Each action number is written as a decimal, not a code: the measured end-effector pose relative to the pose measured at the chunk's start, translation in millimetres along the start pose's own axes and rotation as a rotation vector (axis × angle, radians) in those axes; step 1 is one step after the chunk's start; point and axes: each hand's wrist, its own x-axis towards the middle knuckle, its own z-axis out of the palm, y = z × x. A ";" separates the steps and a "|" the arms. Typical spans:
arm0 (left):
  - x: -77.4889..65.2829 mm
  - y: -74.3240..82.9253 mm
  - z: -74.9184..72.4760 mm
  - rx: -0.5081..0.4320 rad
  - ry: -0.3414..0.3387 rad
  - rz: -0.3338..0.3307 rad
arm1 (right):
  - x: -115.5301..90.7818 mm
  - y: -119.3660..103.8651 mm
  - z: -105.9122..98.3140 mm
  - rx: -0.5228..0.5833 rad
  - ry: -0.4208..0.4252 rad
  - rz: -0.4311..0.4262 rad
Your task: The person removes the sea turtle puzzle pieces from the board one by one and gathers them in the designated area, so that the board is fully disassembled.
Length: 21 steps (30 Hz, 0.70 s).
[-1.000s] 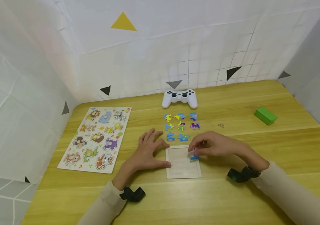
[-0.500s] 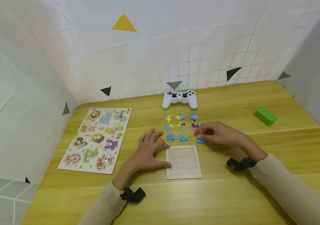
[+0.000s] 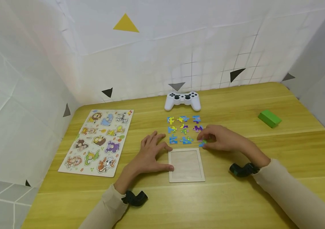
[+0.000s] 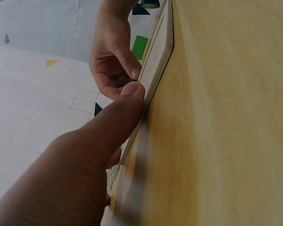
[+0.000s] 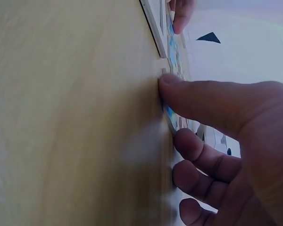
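My right hand (image 3: 219, 138) pinches a blue, pink and green jigsaw piece (image 3: 201, 144) at the lower right of several loose pieces, low at the tabletop. The right wrist view shows the thumb (image 5: 198, 96) against this piece; the fingers partly hide it. Just above lies a purple jigsaw piece (image 3: 198, 128), close to the fingertips. My left hand (image 3: 151, 156) is spread beside a square wooden puzzle frame (image 3: 201, 165), its thumb touching the left rim. The index fingertip is at the upper left corner. Inside the frame only the pale base shows.
The other jigsaw pieces (image 3: 186, 140) lie in rows beyond the frame. Behind them sits a white game controller (image 3: 182, 100). An animal peg puzzle board (image 3: 99, 140) lies on the left, a green block (image 3: 269, 118) at right. White sheeting encloses the table's back.
My right hand has carried the piece from above the frame's upper right corner to the lower right of the rows, then slightly left. The left hand stays in place.
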 end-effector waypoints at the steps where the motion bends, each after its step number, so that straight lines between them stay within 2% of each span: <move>1: -0.1 -0.2 0.0 0.000 0.000 0.000 | 0.3 -0.2 -0.1 -0.002 0.004 0.000; 21: -0.9 -0.9 1.3 0.007 0.025 0.015 | 3.5 -2.4 0.9 0.017 0.059 -0.035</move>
